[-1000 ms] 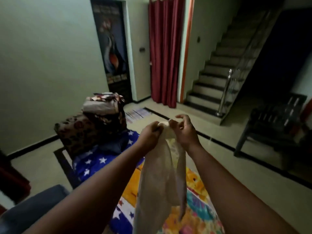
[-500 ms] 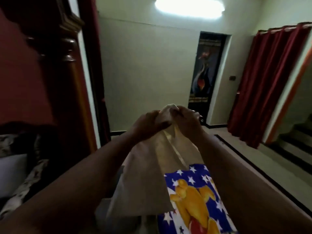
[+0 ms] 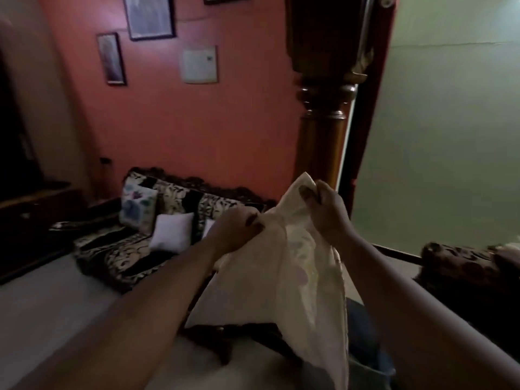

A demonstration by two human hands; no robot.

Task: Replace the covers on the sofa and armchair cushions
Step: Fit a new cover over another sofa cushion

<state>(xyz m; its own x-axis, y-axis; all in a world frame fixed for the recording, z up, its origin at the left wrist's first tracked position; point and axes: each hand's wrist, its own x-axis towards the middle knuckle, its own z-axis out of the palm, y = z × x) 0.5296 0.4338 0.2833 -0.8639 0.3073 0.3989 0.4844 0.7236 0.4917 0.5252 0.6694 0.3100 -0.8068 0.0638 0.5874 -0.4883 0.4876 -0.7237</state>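
While sofa [image 3: 146,237] newly visible, cover [image 3: 295,266] unchanged.

**Dim room with a salmon-red wall**

A salmon-red wall [image 3: 197,122] carries two framed pictures [image 3: 111,59] and a pale square panel [image 3: 199,64]. Below it stands a black-and-cream patterned sofa [image 3: 118,257] on a pale floor [image 3: 42,311]. A carved wooden pillar [image 3: 323,108] rises at centre. To its right is a pale green wall [image 3: 450,136].

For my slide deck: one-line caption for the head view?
Both hands, left and right, grip a cream cushion cover before a patterned sofa.
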